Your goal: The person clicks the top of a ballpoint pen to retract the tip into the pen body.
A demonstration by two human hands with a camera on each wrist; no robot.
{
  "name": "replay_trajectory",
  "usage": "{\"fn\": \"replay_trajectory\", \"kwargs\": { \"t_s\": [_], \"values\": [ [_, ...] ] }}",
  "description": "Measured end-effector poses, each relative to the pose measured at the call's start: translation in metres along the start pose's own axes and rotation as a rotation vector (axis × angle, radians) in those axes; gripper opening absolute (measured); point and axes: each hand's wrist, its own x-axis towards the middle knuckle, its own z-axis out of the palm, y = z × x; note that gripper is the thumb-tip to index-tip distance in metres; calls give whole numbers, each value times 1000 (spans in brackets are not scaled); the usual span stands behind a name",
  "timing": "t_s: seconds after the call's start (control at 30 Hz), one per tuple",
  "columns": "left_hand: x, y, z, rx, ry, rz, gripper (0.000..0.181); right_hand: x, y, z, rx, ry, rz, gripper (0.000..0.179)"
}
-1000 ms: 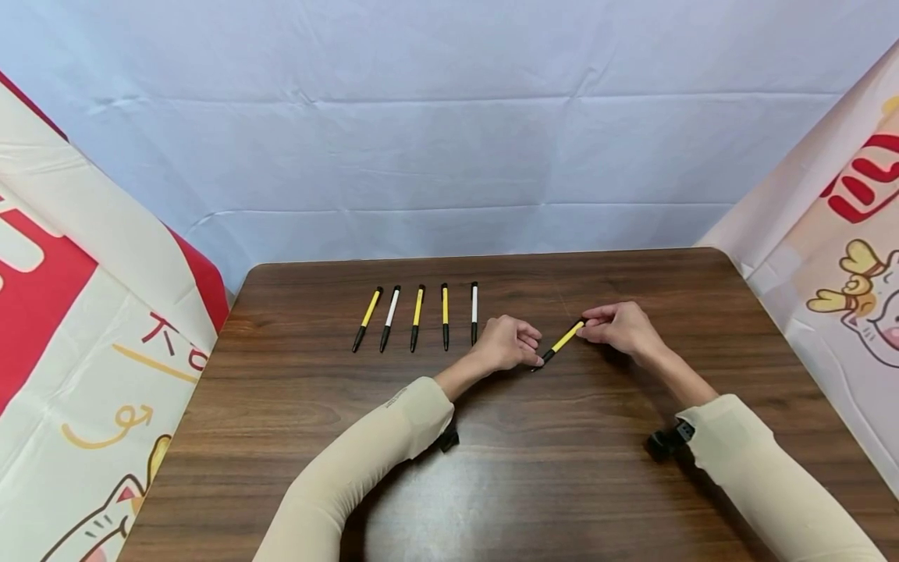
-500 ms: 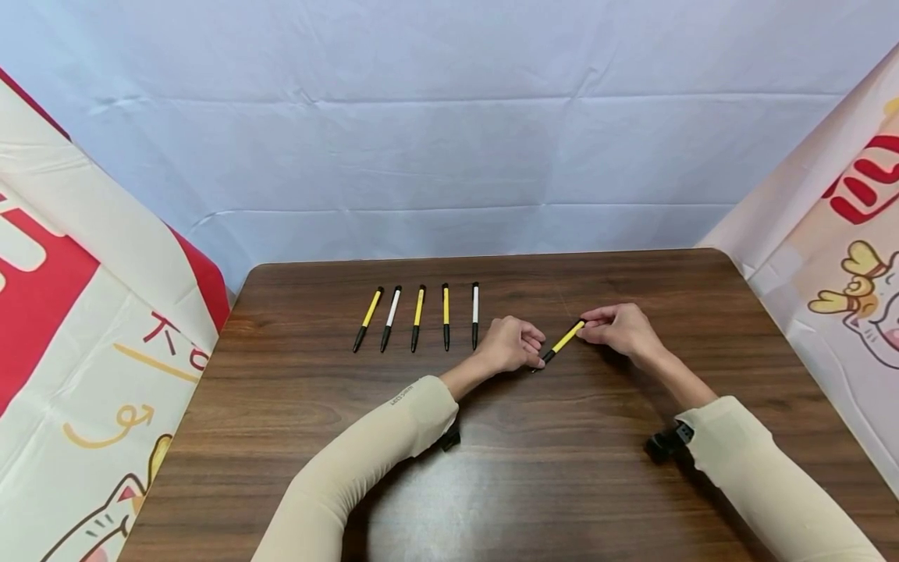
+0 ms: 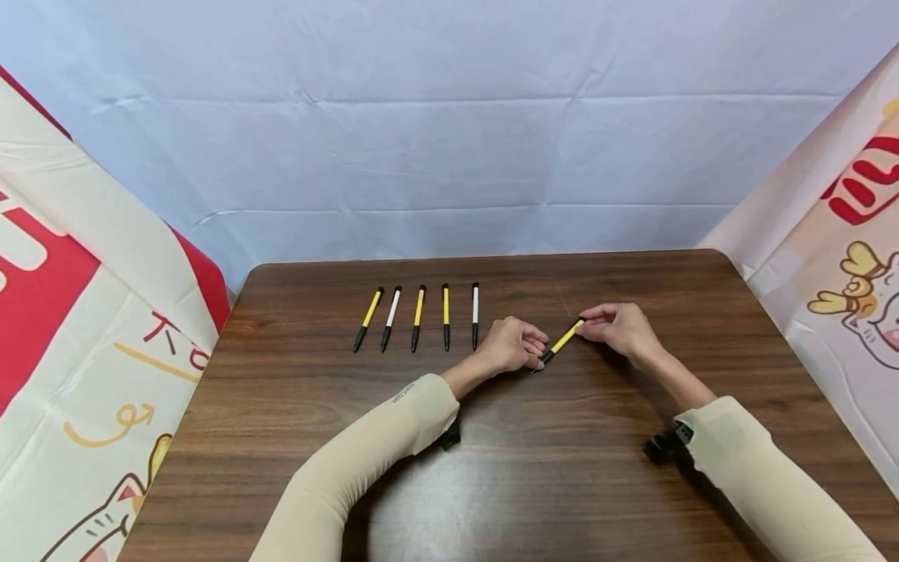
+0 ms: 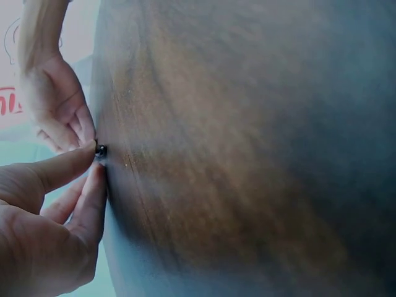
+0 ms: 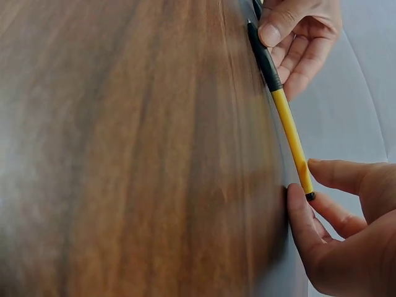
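Observation:
A yellow pen [image 3: 565, 339] with a black grip and black end lies slanted between my two hands, over the brown wooden table. My right hand [image 3: 621, 328] pinches its black push-button end between thumb and fingers. At the pen's tip end, my left hand [image 3: 511, 345] holds the black grip section with thumb and fingers. The right wrist view has the pen [image 5: 288, 124] along its whole length, with the left thumb on the black part. From the left wrist, only the pen's dark tip [image 4: 101, 150] shows, beside the thumb and fingertip.
To the left, several pens stand in a spaced row, among them a yellow pen [image 3: 368, 318], a white pen [image 3: 391, 318] and another white pen [image 3: 475, 304] near my left hand. The wooden table [image 3: 281, 421] ends at a pale cloth backdrop [image 3: 449, 156].
Almost nothing moves. The left hand's fingers shift very slightly toward the right, while both hands stay at the two ends of the yellow pen.

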Motion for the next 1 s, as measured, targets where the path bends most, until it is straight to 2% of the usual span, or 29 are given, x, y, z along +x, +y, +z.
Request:
{"fn": "replay_trajectory", "kwargs": {
  "t_s": [0.3, 0.5, 0.57, 0.77, 1.0],
  "values": [
    [0, -1, -1, -36, -7, -16, 42, 5, -1, 6, 191, -25, 61, 46],
    [-1, 0, -1, -58, -4, -36, 42, 9, -4, 10, 558, -61, 134, 50],
    [-1, 0, -1, -63, -2, -42, 42, 10, -5, 12, 641, -58, 149, 48],
    [-1, 0, 0, -57, 6, -53, 42, 12, -9, 17, 709, -26, 166, 40],
    [0, -1, 1, -72, 10, -58, 41, 13, -12, 23, 715, 4, 141, 47]
  ]
}}
